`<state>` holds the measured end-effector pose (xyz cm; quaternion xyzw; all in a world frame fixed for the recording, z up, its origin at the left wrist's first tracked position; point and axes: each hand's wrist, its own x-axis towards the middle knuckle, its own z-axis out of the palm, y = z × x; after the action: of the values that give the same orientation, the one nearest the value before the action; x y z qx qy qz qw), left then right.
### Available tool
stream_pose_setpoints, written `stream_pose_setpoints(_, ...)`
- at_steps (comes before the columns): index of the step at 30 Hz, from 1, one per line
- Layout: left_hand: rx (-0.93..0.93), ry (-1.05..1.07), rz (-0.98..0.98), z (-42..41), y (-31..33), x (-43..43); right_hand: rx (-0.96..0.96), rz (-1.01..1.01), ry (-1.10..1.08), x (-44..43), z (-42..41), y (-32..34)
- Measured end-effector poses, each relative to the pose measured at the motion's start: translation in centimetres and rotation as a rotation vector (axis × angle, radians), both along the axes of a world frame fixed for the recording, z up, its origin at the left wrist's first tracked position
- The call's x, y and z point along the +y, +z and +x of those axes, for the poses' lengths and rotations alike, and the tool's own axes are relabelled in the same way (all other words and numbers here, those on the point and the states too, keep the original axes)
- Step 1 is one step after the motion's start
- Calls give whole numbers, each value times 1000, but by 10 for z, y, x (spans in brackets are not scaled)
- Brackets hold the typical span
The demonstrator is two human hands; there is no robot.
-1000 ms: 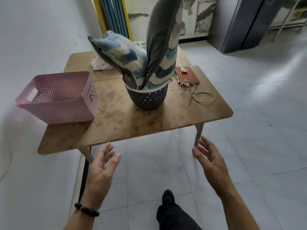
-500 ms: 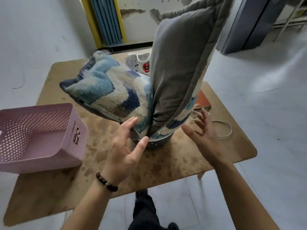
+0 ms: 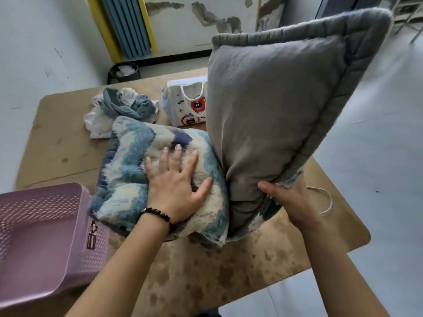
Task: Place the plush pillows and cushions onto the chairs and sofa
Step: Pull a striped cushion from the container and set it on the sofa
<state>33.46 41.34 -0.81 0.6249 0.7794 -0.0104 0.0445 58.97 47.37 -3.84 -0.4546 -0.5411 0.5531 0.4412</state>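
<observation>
Sitting at the table's [image 3: 68,143] left edge, the pink perforated basket [image 3: 41,236] shows nothing inside. A printed white bag [image 3: 185,104] stands farther back. The left hand [image 3: 176,186] presses flat, fingers spread, on the blue-and-white cushion [image 3: 128,179]. The right hand [image 3: 290,202] grips the upright grey cushion's [image 3: 274,110] lower corner.

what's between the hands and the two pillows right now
Nothing visible. The left hand lies flat on the blue patterned pillow, and the right hand grips the lower corner of the upright grey pillow.
</observation>
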Motion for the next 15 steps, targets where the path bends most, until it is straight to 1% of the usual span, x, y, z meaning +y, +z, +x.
stream_pose_setpoints(2, -115, 14, 30, -10, -13, -8, -5, -31, 1, 1, 1, -2)
stream_pose_setpoints(3, -128, 4, 28, -13, -14, -13, -18, -42, 12, 1, 0, -3)
stream_pose_setpoints(6, -71, -34, -27, -6, -5, -20, -54, -48, 52, 1, -8, 2)
stream_pose_setpoints(9, 18, -108, -81, 11, 3, -17, -77, -29, -10, 5, -21, 7)
stream_pose_setpoints(11, 82, -152, -134, 19, 5, -11, -83, -65, -69, 6, -26, 4)
stream_pose_setpoints(12, 96, -148, -163, 22, 5, -7, -36, -108, -102, 7, -26, 1)
stream_pose_setpoints(15, 141, -118, -233, 34, 2, 3, 217, -287, -205, 13, -27, -6)
